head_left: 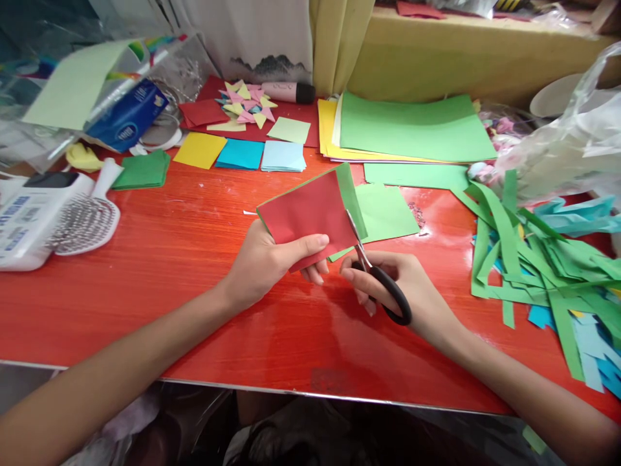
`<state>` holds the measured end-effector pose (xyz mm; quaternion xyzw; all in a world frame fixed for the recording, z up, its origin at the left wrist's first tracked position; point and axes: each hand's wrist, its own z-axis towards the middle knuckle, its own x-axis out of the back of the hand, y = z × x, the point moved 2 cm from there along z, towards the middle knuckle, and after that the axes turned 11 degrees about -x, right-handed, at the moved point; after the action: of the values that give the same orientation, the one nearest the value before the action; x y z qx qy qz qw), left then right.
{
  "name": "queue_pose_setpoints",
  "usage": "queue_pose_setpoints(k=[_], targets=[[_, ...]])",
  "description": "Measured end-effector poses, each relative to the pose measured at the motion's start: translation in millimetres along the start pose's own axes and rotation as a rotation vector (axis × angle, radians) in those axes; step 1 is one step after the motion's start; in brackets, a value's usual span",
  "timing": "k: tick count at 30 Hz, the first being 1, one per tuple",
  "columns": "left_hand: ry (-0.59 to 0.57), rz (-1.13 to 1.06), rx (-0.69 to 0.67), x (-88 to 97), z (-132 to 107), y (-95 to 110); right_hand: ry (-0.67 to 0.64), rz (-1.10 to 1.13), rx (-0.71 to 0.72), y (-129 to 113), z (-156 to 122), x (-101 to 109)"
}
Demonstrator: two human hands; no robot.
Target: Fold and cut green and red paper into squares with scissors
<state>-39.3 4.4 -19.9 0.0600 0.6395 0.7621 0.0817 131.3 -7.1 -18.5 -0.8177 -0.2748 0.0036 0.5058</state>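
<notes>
Left hand (264, 262) pinches red-and-green paper (310, 217), frame centre, raised off bench (169, 259) to steady it | right hand (402, 285), fingers through handles, closed on scissors (376, 272), blades meeting sheet's right edge | green offcuts (533, 259) piled right.

Both forearms come in bare from the lower corners of the frame, with no sleeve reaching as far as the wrist on either side. The left hand (264, 262), just left of centre, wears no ring, watch or glove, and its nails are short and plain. The right hand (402, 285), right of centre, is equally unadorned, its wrist bare.
</notes>
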Motion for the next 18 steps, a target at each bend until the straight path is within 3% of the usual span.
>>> queue_pose_setpoints(k=[18], targets=[[-0.034, 0.01, 0.013, -1.8, -0.1, -0.3, -0.012, 0.003, 0.024, 1.2, 1.0, 0.9]])
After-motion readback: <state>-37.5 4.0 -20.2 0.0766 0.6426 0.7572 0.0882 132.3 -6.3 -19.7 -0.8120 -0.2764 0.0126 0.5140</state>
